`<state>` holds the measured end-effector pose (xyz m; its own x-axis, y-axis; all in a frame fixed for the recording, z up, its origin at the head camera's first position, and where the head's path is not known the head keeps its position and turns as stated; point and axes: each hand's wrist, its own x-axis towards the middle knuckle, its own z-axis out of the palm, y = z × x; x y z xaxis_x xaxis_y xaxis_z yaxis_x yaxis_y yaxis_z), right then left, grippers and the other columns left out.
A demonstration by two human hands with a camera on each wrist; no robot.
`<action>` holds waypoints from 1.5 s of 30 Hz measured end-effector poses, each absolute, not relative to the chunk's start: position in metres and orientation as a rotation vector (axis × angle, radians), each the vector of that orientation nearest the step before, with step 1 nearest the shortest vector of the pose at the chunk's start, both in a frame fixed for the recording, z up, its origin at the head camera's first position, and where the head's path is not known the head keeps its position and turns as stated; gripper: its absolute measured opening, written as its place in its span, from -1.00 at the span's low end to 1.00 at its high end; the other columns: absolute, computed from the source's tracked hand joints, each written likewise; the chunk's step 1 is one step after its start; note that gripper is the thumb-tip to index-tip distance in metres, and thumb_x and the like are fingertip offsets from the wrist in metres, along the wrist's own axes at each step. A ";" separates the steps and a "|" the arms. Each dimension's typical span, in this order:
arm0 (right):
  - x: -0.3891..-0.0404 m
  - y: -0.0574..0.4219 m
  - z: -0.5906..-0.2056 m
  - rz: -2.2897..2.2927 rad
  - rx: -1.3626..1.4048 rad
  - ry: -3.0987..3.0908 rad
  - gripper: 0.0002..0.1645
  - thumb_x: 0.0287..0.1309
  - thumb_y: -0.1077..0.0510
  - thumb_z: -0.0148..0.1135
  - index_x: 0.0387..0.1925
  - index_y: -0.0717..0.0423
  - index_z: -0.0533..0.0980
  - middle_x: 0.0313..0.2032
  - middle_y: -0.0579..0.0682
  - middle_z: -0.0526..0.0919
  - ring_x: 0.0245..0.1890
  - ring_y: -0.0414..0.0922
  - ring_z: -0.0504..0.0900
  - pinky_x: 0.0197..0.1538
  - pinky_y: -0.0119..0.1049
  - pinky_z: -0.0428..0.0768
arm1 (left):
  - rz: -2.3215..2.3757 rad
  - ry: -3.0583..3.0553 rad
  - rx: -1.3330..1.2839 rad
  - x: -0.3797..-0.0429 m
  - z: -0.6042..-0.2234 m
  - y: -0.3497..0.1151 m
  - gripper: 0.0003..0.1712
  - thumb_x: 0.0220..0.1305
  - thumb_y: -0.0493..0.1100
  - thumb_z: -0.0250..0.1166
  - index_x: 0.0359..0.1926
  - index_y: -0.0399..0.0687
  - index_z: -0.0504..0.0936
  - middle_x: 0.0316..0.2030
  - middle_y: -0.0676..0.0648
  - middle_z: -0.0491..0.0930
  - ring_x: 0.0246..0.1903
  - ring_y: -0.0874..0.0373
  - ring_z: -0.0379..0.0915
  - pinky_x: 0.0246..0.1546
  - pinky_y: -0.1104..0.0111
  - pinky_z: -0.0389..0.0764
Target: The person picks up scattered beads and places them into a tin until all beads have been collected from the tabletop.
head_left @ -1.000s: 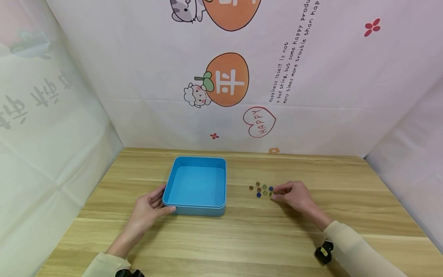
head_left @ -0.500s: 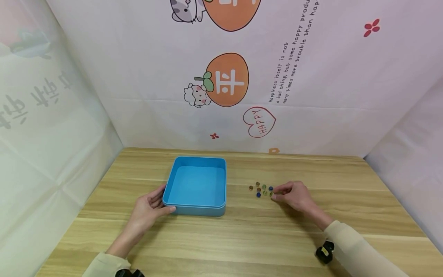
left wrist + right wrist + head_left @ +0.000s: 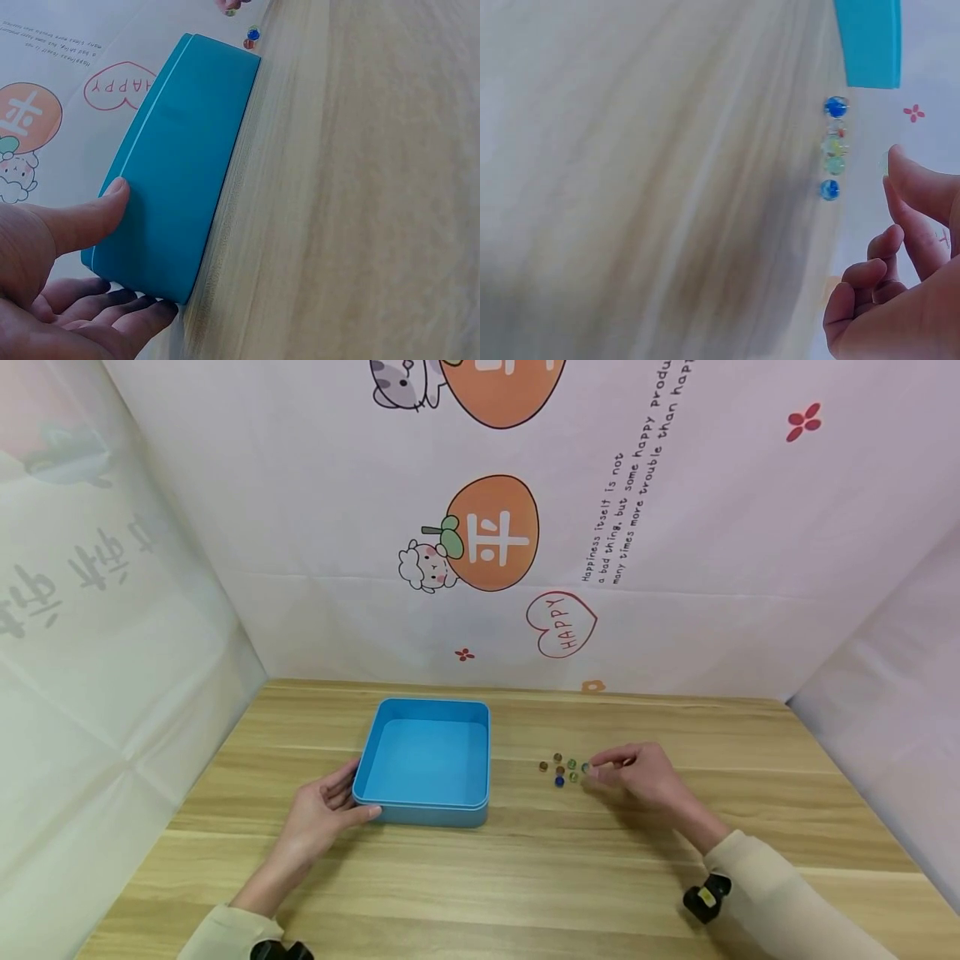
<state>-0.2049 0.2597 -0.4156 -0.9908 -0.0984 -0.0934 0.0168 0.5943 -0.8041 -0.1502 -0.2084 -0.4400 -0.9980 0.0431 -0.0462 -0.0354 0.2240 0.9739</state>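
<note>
A shallow, square blue box (image 3: 427, 816) stands on the table, bare inside. My left hand (image 3: 321, 814) holds its near left corner, thumb (image 3: 112, 201) on the front wall and the other fingers at the left side. To the box's right lies a small cluster of glass marbles: a dark blue marble (image 3: 559, 782), a green marble (image 3: 572, 764), a brown marble (image 3: 543, 767) and several others. Just right of them, my right hand (image 3: 643, 772) pinches a pale green marble (image 3: 885, 163) between thumb and index finger, raised off the table.
The wooden table (image 3: 450, 893) ends at a white printed cloth (image 3: 322, 627) hanging behind it. Plain cloth also hangs at the left and right sides. Each wrist carries a small black device, the right one (image 3: 707, 898) lying over the sleeve.
My right hand has risen slightly, taking the rightmost near green marble up from the cluster. The left hand and the box have stayed in place.
</note>
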 end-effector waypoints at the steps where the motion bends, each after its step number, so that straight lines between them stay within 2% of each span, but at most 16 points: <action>1: -0.205 0.259 -0.414 -1.372 -0.057 2.679 -0.65 0.23 0.09 0.56 -0.02 0.21 0.78 -0.03 0.12 0.71 -0.14 0.00 0.49 -0.23 -0.24 0.50 | 1.918 2.409 0.009 -0.150 -0.440 -0.208 -0.01 0.24 -0.33 0.56 0.58 -0.33 0.25 0.50 -0.39 0.25 0.44 -0.23 0.26 0.27 0.16 0.50; 6: -0.207 0.255 -0.407 -1.393 -0.039 2.668 -0.61 0.22 0.02 0.58 -0.02 0.17 0.78 -0.04 0.09 0.70 -0.09 0.01 0.46 -0.12 -0.20 0.45 | 1.920 2.408 0.014 -0.150 -0.440 -0.208 -0.01 0.24 -0.34 0.56 0.58 -0.33 0.24 0.50 -0.39 0.25 0.44 -0.23 0.26 0.27 0.16 0.50; 12: -0.210 0.252 -0.401 -1.420 -0.053 2.657 -0.65 0.25 0.06 0.55 -0.02 0.18 0.79 -0.04 0.10 0.67 -0.09 0.01 0.44 -0.13 -0.21 0.45 | 1.918 2.394 0.009 -0.151 -0.439 -0.208 0.03 0.22 -0.33 0.58 0.59 -0.33 0.21 0.52 -0.40 0.21 0.47 -0.23 0.22 0.29 0.17 0.47; 21: -0.216 0.242 -0.389 -1.422 -0.060 2.642 -0.64 0.26 -0.01 0.54 -0.03 0.12 0.79 0.14 0.12 0.66 0.01 0.01 0.48 0.00 -0.17 0.49 | 1.858 2.401 0.023 -0.155 -0.439 -0.204 0.20 0.19 -0.26 0.62 0.65 -0.32 0.04 0.59 -0.38 0.03 0.53 -0.26 0.08 0.35 0.16 0.39; 29: -0.222 0.232 -0.379 -1.467 -0.065 2.585 -0.63 0.28 -0.01 0.53 0.00 0.11 0.78 0.22 0.12 0.66 0.13 0.06 0.51 0.19 -0.02 0.48 | 1.832 2.428 0.009 -0.156 -0.439 -0.202 0.19 0.19 -0.27 0.62 0.64 -0.34 0.05 0.59 -0.39 0.06 0.51 -0.27 0.11 0.35 0.12 0.40; 36: -0.227 0.217 -0.369 -1.497 -0.078 2.541 -0.62 0.27 -0.02 0.53 0.01 0.12 0.77 0.23 0.11 0.65 0.12 0.07 0.51 0.25 0.06 0.41 | 1.836 2.435 -0.006 -0.154 -0.440 -0.203 0.18 0.19 -0.26 0.62 0.64 -0.33 0.06 0.58 -0.39 0.07 0.51 -0.27 0.12 0.34 0.09 0.41; 45: -0.231 0.201 -0.361 -1.530 -0.097 2.513 -0.58 0.27 -0.01 0.54 0.04 0.16 0.76 0.30 0.14 0.61 0.27 0.13 0.49 0.37 0.17 0.37 | 1.830 2.452 0.003 -0.156 -0.441 -0.203 0.18 0.18 -0.24 0.63 0.64 -0.30 0.08 0.57 -0.38 0.10 0.49 -0.26 0.16 0.32 0.10 0.45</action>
<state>-0.2309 0.2013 -0.3614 -0.9784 -0.1577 -0.1340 0.0465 0.4630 -0.8851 -0.1557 -0.2034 -0.4411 -0.9966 0.0508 -0.0646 -0.0474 0.2857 0.9571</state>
